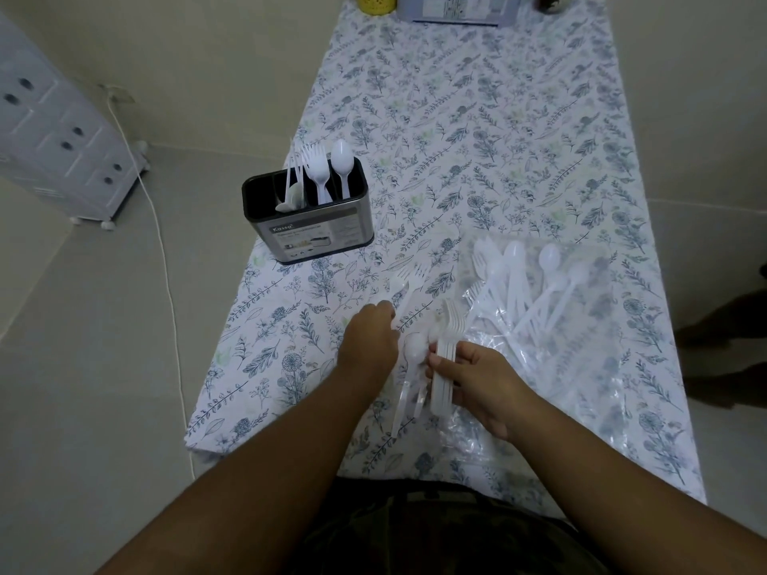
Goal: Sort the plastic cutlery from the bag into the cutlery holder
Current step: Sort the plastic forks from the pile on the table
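**Inspector:** One view only, from the head camera. The right hand (477, 383) has its fingers and thumb curled round a stacked bundle of white plastic forks (446, 359), tines pointing away from the person. The left hand (367, 342) is curled, knuckles up, over loose cutlery on the tablecloth (477, 118); it appears to be pinching a piece, but what exactly lies under the fingers I cannot tell.

**Clerk:** And the task's items?

**Inspector:** The clear plastic bag (581, 325) lies flat to the right of the hands, spoons and forks inside it. One loose fork (409, 284) lies just beyond the left hand. The cutlery holder (307, 219) stands at the table's left edge, well apart from the hands, already holding forks, a spoon and thin-handled pieces in separate compartments.

**Clerk:** Recommendation for the step in hand?

**Inspector:** In my judgement, square the fork bundle so that the handles align, gather the stray fork into it, then lower it handles-first into the fork compartment. The holder sits near the edge; a sideways knock could tip it.

**Clerk:** Legible writing?

**Inspector:** "Kassa" on the holder's label. Smaller print beneath is unreadable. The box (458, 8) at the far end carries a label too small to read.
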A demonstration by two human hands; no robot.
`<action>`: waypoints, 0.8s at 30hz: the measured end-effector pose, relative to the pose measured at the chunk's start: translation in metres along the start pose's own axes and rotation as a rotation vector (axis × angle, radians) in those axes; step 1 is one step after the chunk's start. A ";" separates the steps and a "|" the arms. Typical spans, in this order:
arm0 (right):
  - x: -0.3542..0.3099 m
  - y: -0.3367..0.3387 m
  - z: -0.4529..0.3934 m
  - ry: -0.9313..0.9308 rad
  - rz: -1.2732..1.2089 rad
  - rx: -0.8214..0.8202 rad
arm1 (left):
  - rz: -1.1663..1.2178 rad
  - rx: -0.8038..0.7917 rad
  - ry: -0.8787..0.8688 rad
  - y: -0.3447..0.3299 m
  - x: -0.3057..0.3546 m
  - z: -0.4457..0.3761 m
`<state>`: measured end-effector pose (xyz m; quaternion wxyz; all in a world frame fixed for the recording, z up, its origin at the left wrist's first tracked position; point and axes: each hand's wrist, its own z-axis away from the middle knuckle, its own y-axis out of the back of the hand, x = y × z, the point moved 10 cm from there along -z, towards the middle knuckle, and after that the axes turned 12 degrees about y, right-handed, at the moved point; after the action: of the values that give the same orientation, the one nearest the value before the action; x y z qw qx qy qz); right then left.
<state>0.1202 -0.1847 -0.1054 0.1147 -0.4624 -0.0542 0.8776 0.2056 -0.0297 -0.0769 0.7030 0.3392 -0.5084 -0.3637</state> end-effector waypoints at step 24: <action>0.002 0.000 -0.007 -0.022 -0.022 0.008 | 0.326 -0.135 -0.120 0.016 0.004 0.057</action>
<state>0.1249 -0.1838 -0.1114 0.1255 -0.4514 -0.0569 0.8816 0.1539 -0.0315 -0.0468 0.7421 0.1819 -0.5721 -0.2982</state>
